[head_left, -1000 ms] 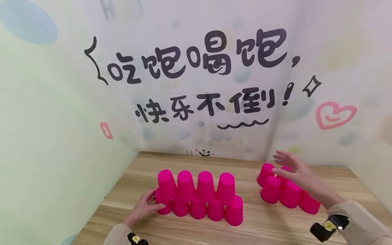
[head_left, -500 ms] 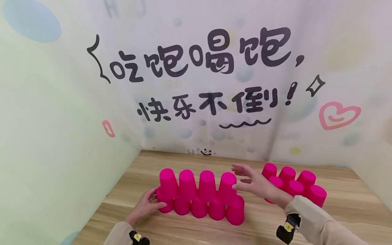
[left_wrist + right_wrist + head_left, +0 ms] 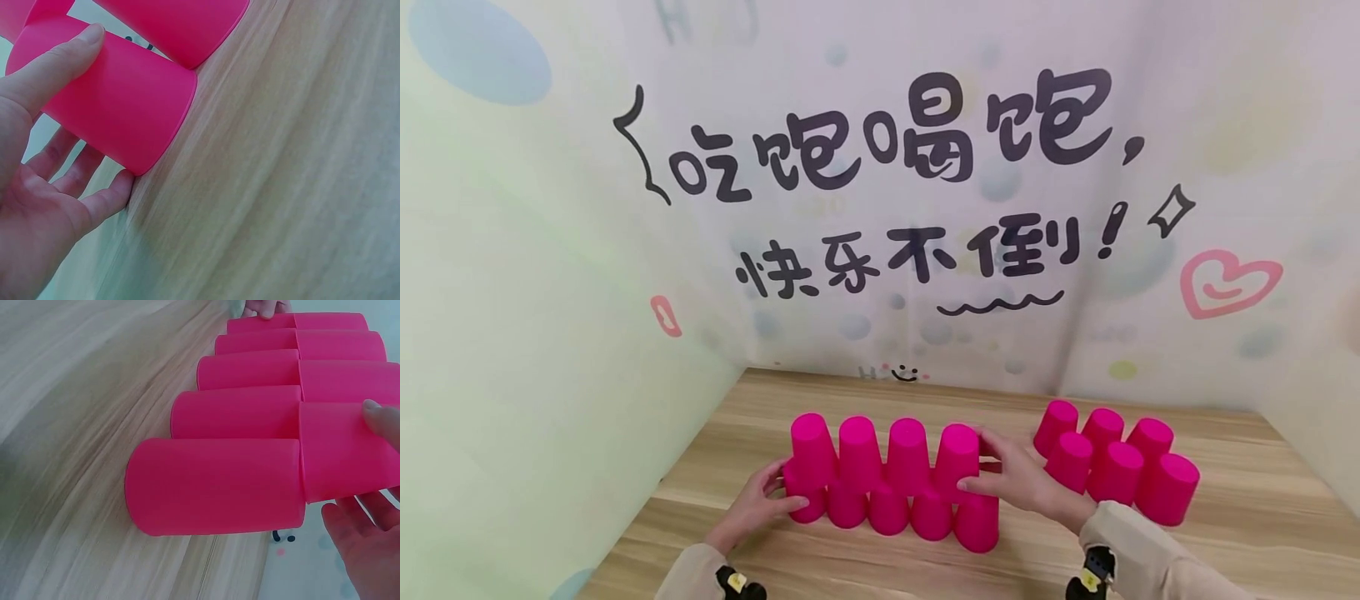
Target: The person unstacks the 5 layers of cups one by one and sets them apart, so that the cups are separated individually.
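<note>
Cups below "快乐不倒"

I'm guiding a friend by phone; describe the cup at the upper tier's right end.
On the wooden table, left of the separate cup cluster, stands a two-tier row of pink cups. Its upper tier holds four; the rightmost cup, unlike its neighbours, is gripped by the right hand.

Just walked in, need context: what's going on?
A person's left hand holds the leftmost lower cup; the right hand holds the rightmost upper cup. Four upside-down pink cups sit atop a row of five. Six more cups stand to the right on the table.
</note>
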The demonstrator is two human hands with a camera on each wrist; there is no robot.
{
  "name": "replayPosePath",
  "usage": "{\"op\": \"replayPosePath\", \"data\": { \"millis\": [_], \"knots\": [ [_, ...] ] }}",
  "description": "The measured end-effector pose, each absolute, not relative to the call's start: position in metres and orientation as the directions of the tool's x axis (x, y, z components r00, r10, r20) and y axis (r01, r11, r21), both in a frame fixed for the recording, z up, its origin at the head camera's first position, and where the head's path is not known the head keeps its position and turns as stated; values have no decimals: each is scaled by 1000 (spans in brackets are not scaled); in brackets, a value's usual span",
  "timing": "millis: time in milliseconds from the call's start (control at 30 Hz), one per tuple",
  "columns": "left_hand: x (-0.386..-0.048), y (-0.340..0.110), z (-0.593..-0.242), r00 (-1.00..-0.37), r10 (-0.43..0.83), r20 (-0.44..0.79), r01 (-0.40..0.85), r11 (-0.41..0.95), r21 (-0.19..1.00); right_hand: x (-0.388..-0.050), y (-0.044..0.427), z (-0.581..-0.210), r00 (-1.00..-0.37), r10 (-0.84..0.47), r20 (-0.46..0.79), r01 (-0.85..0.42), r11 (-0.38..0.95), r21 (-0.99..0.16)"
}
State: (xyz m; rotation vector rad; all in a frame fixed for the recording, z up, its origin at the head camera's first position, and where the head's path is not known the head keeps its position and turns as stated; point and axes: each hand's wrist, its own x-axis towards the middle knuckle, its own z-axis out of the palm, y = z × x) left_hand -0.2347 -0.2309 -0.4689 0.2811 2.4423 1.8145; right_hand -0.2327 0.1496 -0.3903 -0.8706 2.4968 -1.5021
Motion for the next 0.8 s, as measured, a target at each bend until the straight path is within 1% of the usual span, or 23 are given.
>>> {"op": "replayPosePath", "data": {
  "millis": [167,333,567,800],
  "knots": [
    [-233,-229,-466,-975,218,46,102,254,962,-232,152,-387,-844,-496,202,-408,352,-842],
    [-233,-230,-466,-977,206,49,102,257,961,-236,155,-381,-857,-465,223,-408,348,-844],
    [-234,-231,-468,-977,210,47,104,268,958,-238,151,-386,-853,-476,215,-394,318,-862],
    [-234,-231,-469,-977,209,46,103,271,957,-235,155,-383,-878,-431,207,-374,350,-859]
  ]
}}
